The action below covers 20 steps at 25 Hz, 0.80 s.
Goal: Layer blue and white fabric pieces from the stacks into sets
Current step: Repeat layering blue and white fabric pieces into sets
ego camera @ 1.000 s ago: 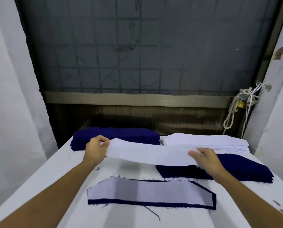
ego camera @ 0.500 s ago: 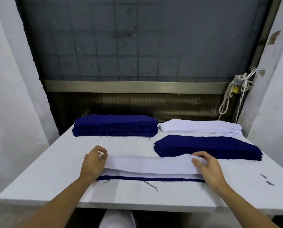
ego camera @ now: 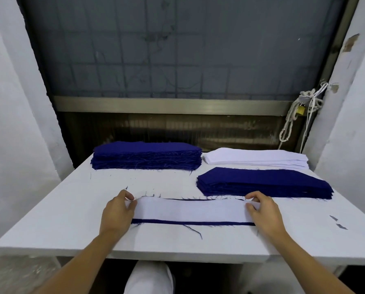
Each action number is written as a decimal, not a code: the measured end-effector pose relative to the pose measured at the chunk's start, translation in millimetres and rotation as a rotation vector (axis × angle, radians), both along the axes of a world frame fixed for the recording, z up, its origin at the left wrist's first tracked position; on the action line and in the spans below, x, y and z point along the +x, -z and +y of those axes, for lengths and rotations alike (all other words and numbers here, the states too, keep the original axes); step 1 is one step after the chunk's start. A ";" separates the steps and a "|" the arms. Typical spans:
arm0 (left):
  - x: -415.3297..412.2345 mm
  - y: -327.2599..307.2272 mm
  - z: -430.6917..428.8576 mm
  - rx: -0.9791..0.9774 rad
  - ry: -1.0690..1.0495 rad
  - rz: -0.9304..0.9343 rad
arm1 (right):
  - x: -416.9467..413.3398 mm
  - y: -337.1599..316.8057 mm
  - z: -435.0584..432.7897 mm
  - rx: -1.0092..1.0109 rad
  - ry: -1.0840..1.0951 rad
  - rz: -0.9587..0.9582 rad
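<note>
The step in hand looks like the squaring of a white strip (ego camera: 190, 210) on the blue piece (ego camera: 190, 222) under it. This set lies at 6 o'clock on the tabletop (ego camera: 50, 219), close to the near edge. The left hand (ego camera: 119, 211) pinches the strip's left end between thumb and fingers, and the right hand (ego camera: 263, 209) pinches the right end the same way. To do it well, the person should probably hold the strip lightly taut between both pinches and nudge it until the blue border looks even. At present a clear blue band shows along the near side and only a sliver along the far side. Then the person should let it down flat without dragging the frayed blue cloth. The strip's long axis runs from 9 o'clock to 3 o'clock, parallel to the near edge, one short end pointing to each hand. The tall blue stack (ego camera: 145, 154) sits at 11 o'clock, the white stack (ego camera: 255, 159) at 1 o'clock and the low blue stack (ego camera: 262, 181) at 2 o'clock.
</note>
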State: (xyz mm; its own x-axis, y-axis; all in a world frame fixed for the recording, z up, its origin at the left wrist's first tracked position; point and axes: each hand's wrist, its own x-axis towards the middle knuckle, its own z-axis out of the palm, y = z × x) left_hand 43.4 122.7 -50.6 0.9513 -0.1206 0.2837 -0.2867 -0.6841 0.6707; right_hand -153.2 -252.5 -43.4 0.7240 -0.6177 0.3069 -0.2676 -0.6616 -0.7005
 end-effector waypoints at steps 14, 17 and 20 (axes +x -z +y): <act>-1.6 -4.1 -0.1 -0.089 -0.012 0.036 | 1.0 -1.6 4.0 -0.167 0.097 0.121; 1.1 -11.6 -0.1 -0.055 0.005 0.056 | 0.0 -7.0 5.9 -0.289 0.122 0.186; 18.2 -29.2 -3.5 0.035 0.002 0.028 | 12.3 -23.3 5.9 -0.263 0.164 0.133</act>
State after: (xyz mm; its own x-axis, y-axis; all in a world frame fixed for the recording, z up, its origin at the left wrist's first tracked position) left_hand 61.6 119.2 -21.4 0.9584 -0.1323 0.2528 -0.2700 -0.7064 0.6542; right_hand -140.9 -246.6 -20.1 0.6659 -0.6416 0.3806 -0.4633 -0.7555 -0.4632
